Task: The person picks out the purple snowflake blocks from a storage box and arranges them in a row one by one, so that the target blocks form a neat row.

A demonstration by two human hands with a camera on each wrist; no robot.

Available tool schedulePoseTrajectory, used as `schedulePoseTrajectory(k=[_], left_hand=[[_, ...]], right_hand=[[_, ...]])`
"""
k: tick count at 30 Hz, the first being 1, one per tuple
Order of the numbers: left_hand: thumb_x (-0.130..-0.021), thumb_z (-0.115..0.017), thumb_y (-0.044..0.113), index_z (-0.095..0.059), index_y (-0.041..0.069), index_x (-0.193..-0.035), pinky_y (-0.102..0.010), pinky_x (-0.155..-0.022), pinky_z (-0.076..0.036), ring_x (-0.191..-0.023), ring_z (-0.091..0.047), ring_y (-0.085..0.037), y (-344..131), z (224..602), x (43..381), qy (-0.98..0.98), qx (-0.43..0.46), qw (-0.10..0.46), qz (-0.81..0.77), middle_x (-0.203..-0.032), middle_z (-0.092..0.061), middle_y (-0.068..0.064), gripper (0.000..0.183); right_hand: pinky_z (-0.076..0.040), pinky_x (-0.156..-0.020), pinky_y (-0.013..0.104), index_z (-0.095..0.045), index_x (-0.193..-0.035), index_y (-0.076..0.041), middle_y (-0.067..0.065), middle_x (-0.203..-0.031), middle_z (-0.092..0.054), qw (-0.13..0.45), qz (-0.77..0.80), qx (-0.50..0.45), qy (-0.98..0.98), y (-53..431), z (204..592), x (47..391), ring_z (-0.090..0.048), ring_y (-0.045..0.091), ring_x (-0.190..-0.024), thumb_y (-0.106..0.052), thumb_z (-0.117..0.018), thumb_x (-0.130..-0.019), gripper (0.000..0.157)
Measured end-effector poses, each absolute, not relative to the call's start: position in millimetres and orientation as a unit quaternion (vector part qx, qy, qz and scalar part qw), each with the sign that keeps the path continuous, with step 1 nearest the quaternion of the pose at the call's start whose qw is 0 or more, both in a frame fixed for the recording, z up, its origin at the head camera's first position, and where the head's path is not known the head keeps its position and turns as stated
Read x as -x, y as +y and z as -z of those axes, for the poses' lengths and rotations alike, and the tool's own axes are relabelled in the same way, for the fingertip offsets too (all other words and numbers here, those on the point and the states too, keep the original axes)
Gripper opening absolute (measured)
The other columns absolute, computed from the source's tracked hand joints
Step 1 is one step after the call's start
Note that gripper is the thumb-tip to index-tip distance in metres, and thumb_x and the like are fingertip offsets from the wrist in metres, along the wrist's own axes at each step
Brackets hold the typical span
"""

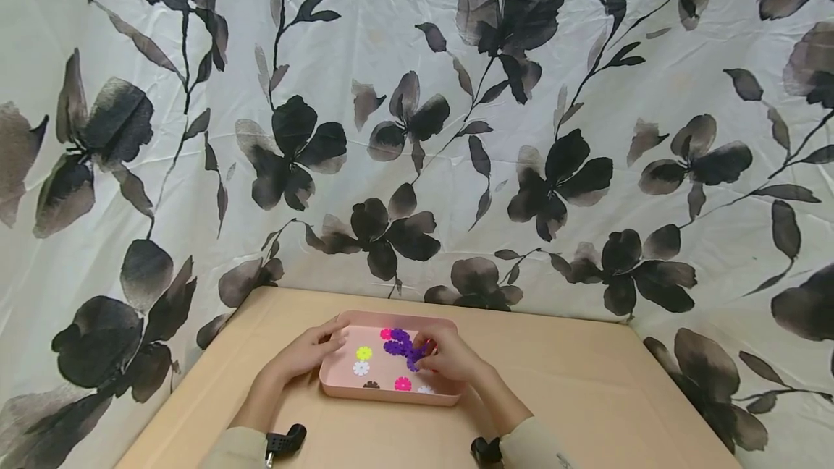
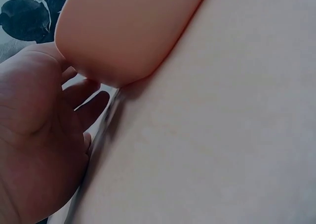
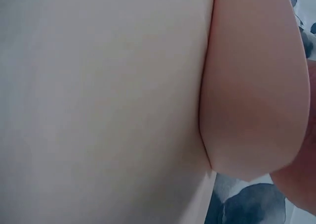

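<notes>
A shallow pink tray (image 1: pixel 391 396) lies on the table, holding small flower-shaped plastic pieces. My left hand (image 1: pixel 306 349) holds its left side, with fingertips over the rim; in the left wrist view, lower fingers (image 2: pixel 91 110) show beside the outer wall. Over the right part of the tray, my right hand (image 1: pixel 451 357) pinches among a cluster of purple flower-shaped pieces (image 1: pixel 394 347), its fingertips partly covering them. In the right wrist view the tray wall (image 3: pixel 252 90) hides most of that hand. Nearby lie pink (image 1: pixel 402 383), yellow (image 1: pixel 364 353) and white (image 1: pixel 361 368) pieces.
A brown piece (image 1: pixel 371 385) and another white piece (image 1: pixel 425 389) lie by the tray's near wall. The tan tabletop (image 1: pixel 560 375) extends around the tray. Behind it hangs a white cloth (image 1: pixel 456 187) with dark flowers. Black straps (image 1: pixel 284 441) circle the wrists.
</notes>
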State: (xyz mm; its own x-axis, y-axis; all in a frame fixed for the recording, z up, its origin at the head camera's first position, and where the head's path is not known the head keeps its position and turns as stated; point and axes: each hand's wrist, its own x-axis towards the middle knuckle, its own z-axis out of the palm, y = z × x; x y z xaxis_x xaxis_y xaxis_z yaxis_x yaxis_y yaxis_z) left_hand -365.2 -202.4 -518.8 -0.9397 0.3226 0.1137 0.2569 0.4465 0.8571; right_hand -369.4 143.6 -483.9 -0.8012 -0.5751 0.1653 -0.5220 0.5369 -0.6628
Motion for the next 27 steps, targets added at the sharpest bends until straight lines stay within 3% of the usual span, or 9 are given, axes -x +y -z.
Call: schedulePoseTrajectory(k=[10,21,27], left_hand=[[-0.107,-0.059,0.03,-0.05,0.011,-0.155,-0.061,-0.129,-0.016,-0.16,-0.018,-0.042,-203.0,519.3,367.4,0.849,-0.167,0.029,-0.5,-0.168,-0.034,-0.017,0.053],[-0.106,-0.061,0.031,-0.051,0.012,-0.154,-0.064,-0.127,-0.018,-0.159,-0.02,-0.044,-202.4,518.0,364.9,0.846,-0.158,0.031,-0.508,-0.167,-0.035,-0.019,0.053],[-0.105,-0.062,0.031,-0.052,0.011,-0.154,-0.064,-0.127,-0.018,-0.159,-0.021,-0.043,-201.6,517.1,363.5,0.847,-0.16,0.026,-0.506,-0.166,-0.038,-0.016,0.053]], right_hand=[[-0.048,-0.077,0.02,-0.068,-0.102,-0.012,0.003,-0.093,-0.065,0.029,0.27,0.323,0.907,134.6,489.5,371.9,-0.057,0.017,-0.087,-0.01,-0.084,-0.087,0.022],[-0.053,-0.072,0.018,-0.073,-0.091,-0.015,-0.001,-0.088,-0.064,0.038,0.303,0.299,0.904,133.8,491.6,368.9,-0.055,0.012,-0.081,0.001,-0.082,-0.086,0.019],[-0.052,-0.07,0.017,-0.078,-0.094,-0.013,0.0,-0.089,-0.068,0.037,0.314,0.312,0.896,136.1,489.8,368.0,-0.054,0.007,-0.078,0.0,-0.081,-0.087,0.015]])
